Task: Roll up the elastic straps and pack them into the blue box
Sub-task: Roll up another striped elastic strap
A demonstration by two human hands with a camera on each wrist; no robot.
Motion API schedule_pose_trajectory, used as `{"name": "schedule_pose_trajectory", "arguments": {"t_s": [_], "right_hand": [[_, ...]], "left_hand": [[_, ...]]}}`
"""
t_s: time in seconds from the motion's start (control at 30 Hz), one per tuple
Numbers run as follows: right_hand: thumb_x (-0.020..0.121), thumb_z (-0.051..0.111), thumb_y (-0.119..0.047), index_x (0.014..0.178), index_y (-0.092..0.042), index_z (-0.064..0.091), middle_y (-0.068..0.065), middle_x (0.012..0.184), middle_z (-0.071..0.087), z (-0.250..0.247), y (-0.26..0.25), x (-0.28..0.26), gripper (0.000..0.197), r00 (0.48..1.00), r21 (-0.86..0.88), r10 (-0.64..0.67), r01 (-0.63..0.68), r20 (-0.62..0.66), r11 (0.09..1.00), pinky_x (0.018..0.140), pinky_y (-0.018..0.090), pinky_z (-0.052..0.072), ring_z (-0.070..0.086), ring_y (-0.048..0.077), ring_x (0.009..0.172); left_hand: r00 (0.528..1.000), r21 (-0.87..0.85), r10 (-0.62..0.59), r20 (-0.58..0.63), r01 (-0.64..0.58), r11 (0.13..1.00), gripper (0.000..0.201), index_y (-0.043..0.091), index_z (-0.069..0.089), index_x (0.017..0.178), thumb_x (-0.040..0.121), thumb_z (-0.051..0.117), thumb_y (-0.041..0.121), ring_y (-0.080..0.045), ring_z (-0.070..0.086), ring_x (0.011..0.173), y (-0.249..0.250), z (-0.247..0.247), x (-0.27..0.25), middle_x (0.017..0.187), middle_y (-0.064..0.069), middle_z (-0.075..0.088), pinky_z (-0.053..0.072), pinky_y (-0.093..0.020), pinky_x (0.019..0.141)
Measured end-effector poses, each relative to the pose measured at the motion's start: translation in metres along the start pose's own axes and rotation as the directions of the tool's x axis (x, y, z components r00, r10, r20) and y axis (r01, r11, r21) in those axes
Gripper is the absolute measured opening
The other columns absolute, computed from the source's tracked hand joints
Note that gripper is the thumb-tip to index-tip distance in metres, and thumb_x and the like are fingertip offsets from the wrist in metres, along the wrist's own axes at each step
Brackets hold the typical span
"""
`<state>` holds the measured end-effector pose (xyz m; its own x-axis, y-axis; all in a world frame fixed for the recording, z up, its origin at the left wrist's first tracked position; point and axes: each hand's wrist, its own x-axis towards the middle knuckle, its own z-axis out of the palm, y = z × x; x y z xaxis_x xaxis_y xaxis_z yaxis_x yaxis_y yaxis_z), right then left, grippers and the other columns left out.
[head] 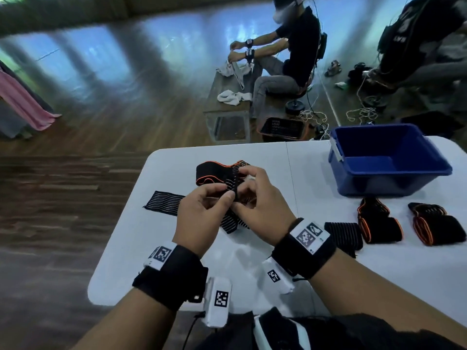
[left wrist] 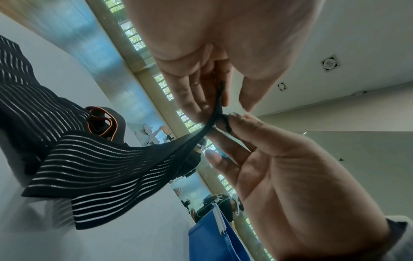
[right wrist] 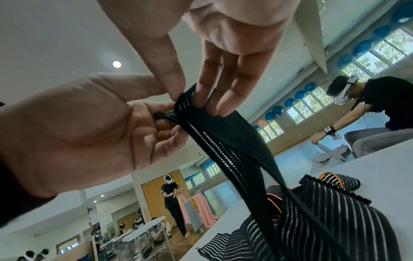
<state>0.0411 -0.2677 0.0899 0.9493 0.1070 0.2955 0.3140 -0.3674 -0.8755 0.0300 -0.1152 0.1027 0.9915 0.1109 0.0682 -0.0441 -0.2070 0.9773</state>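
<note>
A black elastic strap with white stripes (head: 234, 184) is lifted off the white table (head: 313, 173), and both hands hold its end. My left hand (head: 214, 199) pinches the strap (right wrist: 223, 137) between thumb and fingers. My right hand (head: 252, 195) pinches the same end, and its thumb and forefinger (left wrist: 236, 121) nip the bunched fabric. The rest of the strap (left wrist: 100, 167) trails down onto the table. An orange-edged strap (head: 212, 173) lies just behind the hands. The blue box (head: 384, 184) stands at the far right, with nothing visible inside it.
Three rolled straps (head: 379, 223) (head: 437, 226) (head: 343, 236) lie in front of the box. The table's left edge runs close to a flat striped strap end (head: 164, 202). Beyond the table a seated person (head: 290, 54) works at a bench, beside a black basket (head: 283, 127) and floor cables.
</note>
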Motion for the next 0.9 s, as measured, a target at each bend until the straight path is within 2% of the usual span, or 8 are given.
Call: {"name": "schedule_pose_trajectory", "arguments": {"t_s": [0.23,0.33,0.43,0.53,0.63,0.77,0.83,0.9], "right_hand": [[0.080,0.072,-0.015,0.140,-0.024,0.032,-0.015,0.098,0.067,0.017,-0.007,-0.005,0.073,0.999,0.033,0.023,-0.022,-0.029,0.999,0.072,0.030,0.054,0.066,0.007,0.082],[0.083,0.066,-0.008,0.138,-0.021,0.034,-0.013,0.100,0.069,0.021,-0.004,-0.005,0.065,0.998,0.060,0.060,-0.058,-0.026,0.997,0.077,0.029,0.055,0.066,0.008,0.089],[0.087,0.059,-0.002,0.130,-0.019,0.041,-0.013,0.101,0.070,0.026,0.000,-0.004,0.050,0.994,0.080,0.102,-0.099,-0.044,0.992,0.078,0.026,0.052,0.066,0.010,0.090],[0.085,0.048,0.012,0.116,-0.014,0.047,-0.003,0.097,0.073,0.030,0.005,0.000,0.041,0.977,0.232,0.203,-0.184,-0.060,0.955,0.076,0.019,0.047,0.066,0.011,0.091],[0.082,0.042,0.020,0.106,-0.012,0.050,0.010,0.095,0.073,0.032,0.009,0.004,0.040,0.937,0.414,0.343,-0.287,-0.068,0.864,0.074,0.022,0.049,0.066,0.014,0.086],[0.087,0.059,-0.001,0.102,-0.022,0.058,0.001,0.105,0.064,0.028,0.015,0.004,0.026,0.933,0.156,0.286,-0.256,-0.219,0.954,0.083,0.028,0.051,0.062,0.007,0.097],[0.088,0.064,-0.014,0.104,-0.029,0.059,-0.007,0.111,0.060,0.022,0.016,0.007,0.022,0.953,0.010,0.208,-0.211,-0.222,0.977,0.087,0.028,0.050,0.058,0.003,0.106],[0.089,0.064,-0.017,0.103,-0.029,0.061,-0.011,0.105,0.066,0.016,0.012,0.012,0.019,0.966,0.009,0.183,-0.185,-0.182,0.983,0.090,0.031,0.052,0.062,0.004,0.104]], "left_hand": [[0.997,-0.012,-0.036,0.062,0.036,0.999,0.017,0.025,0.075,0.095,0.079,0.083,0.028,-0.020,0.075,0.085,-0.002,-0.012,0.020,0.090,0.001,0.078,0.062,-0.051,0.078],[0.995,-0.026,-0.041,0.090,0.044,0.999,0.017,0.030,0.076,0.092,0.077,0.077,0.036,-0.024,0.075,0.087,-0.006,-0.017,0.027,0.092,0.001,0.078,0.061,-0.057,0.076],[0.990,0.002,-0.063,0.124,0.063,0.998,0.028,0.026,0.075,0.095,0.073,0.085,0.039,-0.020,0.075,0.082,-0.011,-0.020,0.033,0.086,0.000,0.077,0.062,-0.053,0.077],[0.986,0.068,-0.048,0.158,0.038,0.997,0.031,0.027,0.074,0.097,0.072,0.088,0.037,-0.016,0.072,0.078,-0.016,-0.017,0.037,0.084,0.004,0.076,0.063,-0.046,0.076],[0.988,0.099,-0.016,0.153,0.001,0.995,0.018,0.025,0.076,0.097,0.080,0.083,0.025,-0.011,0.072,0.079,-0.018,-0.015,0.041,0.088,0.008,0.077,0.062,-0.039,0.080],[0.980,0.089,0.027,0.198,-0.046,0.995,0.014,0.020,0.079,0.098,0.089,0.073,0.012,-0.012,0.073,0.085,-0.019,-0.018,0.046,0.089,0.008,0.077,0.061,-0.037,0.084],[0.972,0.057,0.060,0.226,-0.075,0.996,0.019,0.023,0.077,0.097,0.088,0.073,0.007,-0.011,0.072,0.084,-0.017,-0.020,0.049,0.091,0.007,0.077,0.059,-0.031,0.081],[0.966,0.032,0.102,0.237,-0.112,0.993,0.026,0.026,0.074,0.096,0.086,0.073,0.002,-0.013,0.071,0.084,-0.012,-0.022,0.052,0.093,0.004,0.076,0.058,-0.030,0.081]]}}
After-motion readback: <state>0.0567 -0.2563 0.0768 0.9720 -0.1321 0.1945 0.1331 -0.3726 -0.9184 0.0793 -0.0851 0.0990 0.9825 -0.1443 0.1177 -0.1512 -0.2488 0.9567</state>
